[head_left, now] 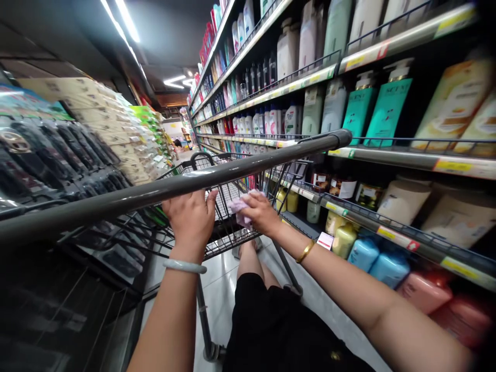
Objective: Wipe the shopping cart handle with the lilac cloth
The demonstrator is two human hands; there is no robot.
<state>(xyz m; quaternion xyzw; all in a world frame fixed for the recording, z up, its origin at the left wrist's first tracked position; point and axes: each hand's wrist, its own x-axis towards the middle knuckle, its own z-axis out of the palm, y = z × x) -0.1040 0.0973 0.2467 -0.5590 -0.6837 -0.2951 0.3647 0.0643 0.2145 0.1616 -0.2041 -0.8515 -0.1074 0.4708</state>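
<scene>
Beneath the handlebar (217, 175) slanting up rightward, right fingers (253, 201) clasp lilac cloth (237, 206); left fingers' (211, 201) grip unclear.

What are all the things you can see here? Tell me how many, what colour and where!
Shopping cart: one, dark grey, in front
Crumpled cloth: one, pale lilac, in right hand
Teal pump bottles: two, teal, right shelf
Blue bottles: two, blue, lower right
Red bottles: two, pinkish red, bottom right
Other bottles: many, mixed colours, right shelves
Jars: about three, dark, right shelf
Price tags: many, mostly yellow and white, shelf edges
Stacked packages: many, cream, left
Ceiling lights: several, white, overhead
Bangles: two, gold and pale grey, wrists
Legs: two, bare, below cart
Left hand: one, bare, at handlebar
Right hand: one, bare, gripping cloth
</scene>
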